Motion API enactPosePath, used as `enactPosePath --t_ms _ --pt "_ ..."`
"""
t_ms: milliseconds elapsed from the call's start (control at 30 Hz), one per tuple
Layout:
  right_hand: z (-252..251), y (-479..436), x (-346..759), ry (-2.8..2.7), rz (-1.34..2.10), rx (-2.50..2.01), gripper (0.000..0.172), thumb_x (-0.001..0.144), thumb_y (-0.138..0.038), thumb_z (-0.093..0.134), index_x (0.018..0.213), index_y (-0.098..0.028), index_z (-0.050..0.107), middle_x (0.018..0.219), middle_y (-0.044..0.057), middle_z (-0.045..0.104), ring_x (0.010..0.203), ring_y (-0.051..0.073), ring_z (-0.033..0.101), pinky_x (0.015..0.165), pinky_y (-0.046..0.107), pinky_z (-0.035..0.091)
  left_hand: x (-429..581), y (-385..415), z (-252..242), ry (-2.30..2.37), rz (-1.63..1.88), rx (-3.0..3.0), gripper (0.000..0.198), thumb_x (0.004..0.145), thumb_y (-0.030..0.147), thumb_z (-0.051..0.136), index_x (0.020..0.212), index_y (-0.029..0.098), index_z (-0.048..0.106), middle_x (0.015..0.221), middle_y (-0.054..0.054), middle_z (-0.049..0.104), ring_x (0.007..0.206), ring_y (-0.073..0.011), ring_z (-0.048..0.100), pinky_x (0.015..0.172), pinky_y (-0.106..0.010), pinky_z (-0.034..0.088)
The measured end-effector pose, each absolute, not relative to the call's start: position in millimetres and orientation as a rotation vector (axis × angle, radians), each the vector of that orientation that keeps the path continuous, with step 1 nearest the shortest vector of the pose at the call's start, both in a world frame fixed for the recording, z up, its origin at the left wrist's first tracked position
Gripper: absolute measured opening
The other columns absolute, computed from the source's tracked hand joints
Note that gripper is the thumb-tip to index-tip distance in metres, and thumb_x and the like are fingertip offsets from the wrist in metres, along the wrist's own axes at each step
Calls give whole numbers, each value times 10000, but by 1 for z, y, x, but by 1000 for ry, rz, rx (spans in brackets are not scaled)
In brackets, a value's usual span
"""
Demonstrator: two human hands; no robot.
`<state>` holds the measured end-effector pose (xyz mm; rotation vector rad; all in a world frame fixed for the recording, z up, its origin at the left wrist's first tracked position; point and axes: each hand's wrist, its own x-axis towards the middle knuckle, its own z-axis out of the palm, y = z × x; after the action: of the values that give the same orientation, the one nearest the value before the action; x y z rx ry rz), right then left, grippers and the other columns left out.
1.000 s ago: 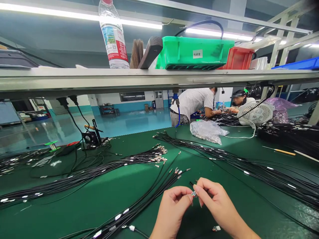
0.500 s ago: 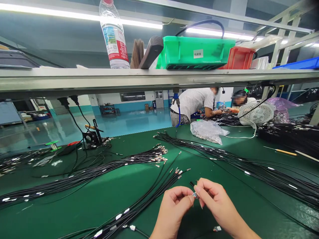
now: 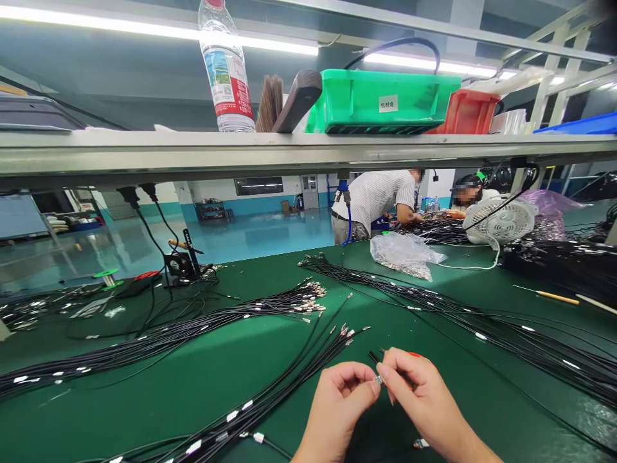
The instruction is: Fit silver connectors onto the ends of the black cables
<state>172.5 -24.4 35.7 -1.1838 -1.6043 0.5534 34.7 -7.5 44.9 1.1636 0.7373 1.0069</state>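
My left hand [image 3: 335,405] and my right hand [image 3: 417,402] are close together above the green mat [image 3: 159,424], low in the head view. Their fingertips pinch a small metal terminal [image 3: 379,380] on a short black wire end [image 3: 373,357]. Part of the terminal is hidden by my fingers. An orange-red object [image 3: 414,355] shows behind my right fingers, and I cannot tell what it is. A bundle of black wires with crimped ends [image 3: 270,379] lies just left of my left hand. Another bundle [image 3: 486,328] spreads to the right.
A metal shelf [image 3: 308,151] crosses above the mat, holding a green bin [image 3: 383,103] and a water bottle [image 3: 226,71]. Beyond it stand a white fan [image 3: 501,222], a plastic bag [image 3: 405,255] and two co-workers [image 3: 376,199] [image 3: 470,193] handling wires.
The whole scene has shifted slightly right in view. My hands stay pinched together, and the orange-red object now shows more behind my right fingers.
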Motion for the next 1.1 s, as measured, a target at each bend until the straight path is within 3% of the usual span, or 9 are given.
enactPosePath --t_ms 600,1100 --pt "31 -24 174 -1606 539 -1199 348 852 -356 401 545 -198 363 515 -43 360 508 125 356 500 232 292 35 -5 41 739 942 1065 130 596 223 664 594 108 603 509 27 465 503 -71 329 512 -206 250" --pt "28 -21 172 -1427 910 -1070 363 848 -403 454 562 -187 399 533 -44 366 501 105 345 474 214 282 34 -2 41 605 885 1002 99 627 175 581 565 98 594 467 42 393 462 -58 246 468 -215 165"
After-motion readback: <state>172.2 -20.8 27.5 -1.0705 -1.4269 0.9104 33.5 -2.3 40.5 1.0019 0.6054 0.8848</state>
